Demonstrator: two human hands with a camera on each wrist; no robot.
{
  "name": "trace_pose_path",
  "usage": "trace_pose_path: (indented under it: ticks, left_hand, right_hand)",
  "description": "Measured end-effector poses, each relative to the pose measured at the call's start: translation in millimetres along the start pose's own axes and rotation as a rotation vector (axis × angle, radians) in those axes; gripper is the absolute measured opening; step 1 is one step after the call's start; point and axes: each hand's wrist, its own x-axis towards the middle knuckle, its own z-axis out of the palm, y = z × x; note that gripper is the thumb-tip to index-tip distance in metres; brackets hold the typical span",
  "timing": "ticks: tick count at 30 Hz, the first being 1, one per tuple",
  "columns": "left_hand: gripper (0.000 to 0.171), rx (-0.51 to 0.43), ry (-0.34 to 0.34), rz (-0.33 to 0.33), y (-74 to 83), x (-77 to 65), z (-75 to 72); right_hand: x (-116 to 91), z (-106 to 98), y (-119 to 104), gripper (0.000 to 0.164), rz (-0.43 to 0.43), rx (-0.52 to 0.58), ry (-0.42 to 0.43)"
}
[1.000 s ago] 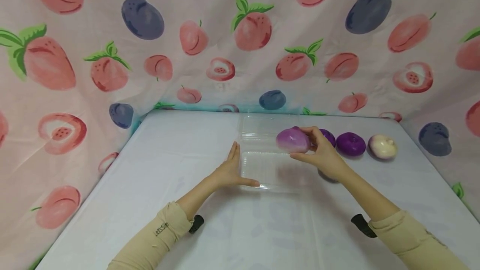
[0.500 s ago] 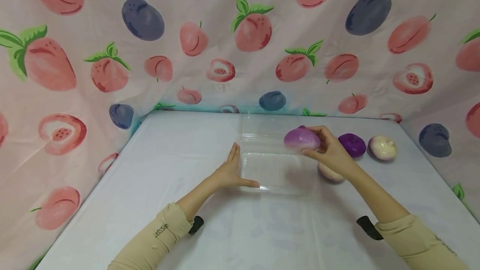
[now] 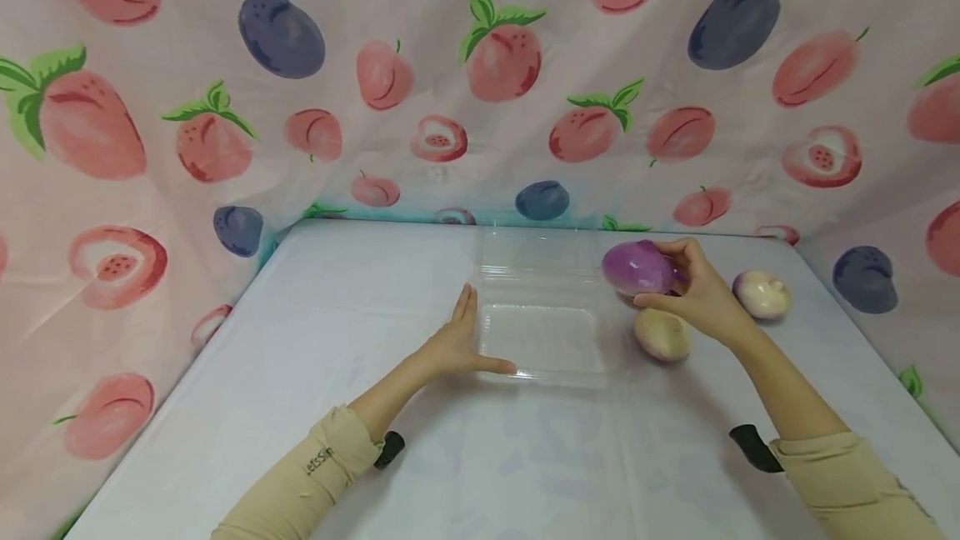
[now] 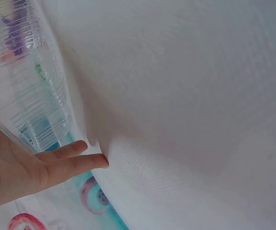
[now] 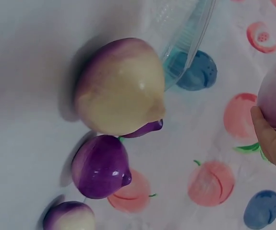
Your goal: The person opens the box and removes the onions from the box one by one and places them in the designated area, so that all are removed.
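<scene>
My right hand [image 3: 697, 294] holds a purple onion [image 3: 636, 267] between thumb and fingers, above the table just right of a clear plastic box [image 3: 540, 376]. In the right wrist view that onion shows only partly at the right edge. My left hand [image 3: 459, 344] is at the box's left side, fingers straight along it and thumb stretched across the front corner. The left wrist view shows the hand beside the ribbed box wall [image 4: 42, 81]. Below the held onion lies a pale onion [image 3: 662, 336], cream with a purple tinge.
A cream-and-purple onion [image 3: 761, 294] lies farther right. The right wrist view also shows a dark purple onion [image 5: 102, 166], mostly hidden behind my right hand in the head view. The box's lid [image 3: 536, 252] lies folded back toward the fruit-printed curtain [image 3: 450, 65].
My right hand has moved right with the onion, from over the box to beside it, uncovering the pale onion. The left hand has stayed in place.
</scene>
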Motion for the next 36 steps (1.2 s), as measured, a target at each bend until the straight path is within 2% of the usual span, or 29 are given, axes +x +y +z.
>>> trace_pose_path:
  ticks: [6,11,20,25,32,36]
  left_hand:
    - [0.134,0.008,0.000,0.000,-0.2,0.2,-0.3]
    - [0.134,0.006,-0.002,0.001,0.2,-0.2,-0.2]
    - [0.133,0.010,0.000,-0.009,0.0,-0.9,-0.8]
    - [0.133,0.013,-0.002,-0.016,0.3,-1.0,-0.3]
    - [0.133,0.022,-0.003,-0.011,0.0,-0.5,0.0]
    - [0.133,0.017,-0.003,-0.006,0.3,-0.2,-0.3]
  right_hand:
    - [-5,-11,10,0.052,-0.091,0.004,0.021]
    - [-12,-23,21,0.049,-0.127,-0.060,0.050]
    - [-21,-36,40,0.052,-0.080,-0.125,0.106]
    - [-27,-45,50,0.054,0.009,-0.164,0.102]
    - [-32,-54,59,0.075,0.004,-0.213,0.081]
    - [-36,-60,65,0.080,0.048,-0.267,0.088]
